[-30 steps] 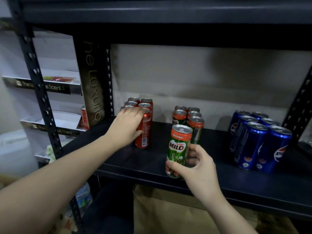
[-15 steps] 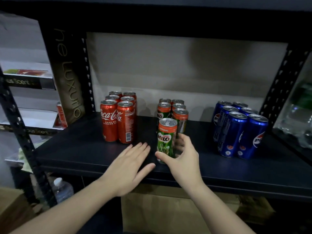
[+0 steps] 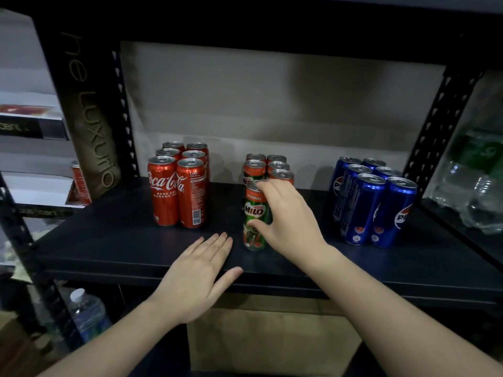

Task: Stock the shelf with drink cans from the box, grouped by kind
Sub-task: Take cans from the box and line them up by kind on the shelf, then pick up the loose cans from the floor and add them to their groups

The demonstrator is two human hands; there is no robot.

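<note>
right hand: my right hand (image 3: pixel 285 221) gripped the front Milo can (image 3: pixel 255 216), thumb low on its label, fingers curled over the rim.
left hand: my left hand (image 3: pixel 201 276) lay flat, fingers straight, on the shelf (image 3: pixel 114 248) front edge; held nothing.
change: a second ago left hand was on the Coke cans (image 3: pixel 178 183) and the Milo can was tilted at the shelf lip. By now left hand had pulled back to the edge, and the can stood upright, pushed in against the Milo group (image 3: pixel 269 167).
meaning: Coke placement looked finished; Milo can nearly seated, only letting go left, I judged.
task thing: Milo can stood just ahead of my right palm, at the front of its group.
groups: Coke cans beyond and left of my left hand; Pepsi cans (image 3: pixel 373 202) to the right of my right hand, well apart; kinds not mixed.
box: brown box (image 3: pixel 272 338) sat below the shelf, between my forearms.
hidden: box top cut off by the shelf, so remaining cans unknown. My fingers covered the Milo lid and the can behind it; whether they touched, couldn't tell.
hard to read: red can (image 3: pixel 79 183) far left, outside the frame post, blurred. Water bottles (image 3: pixel 473 191) at right smeared.
</note>
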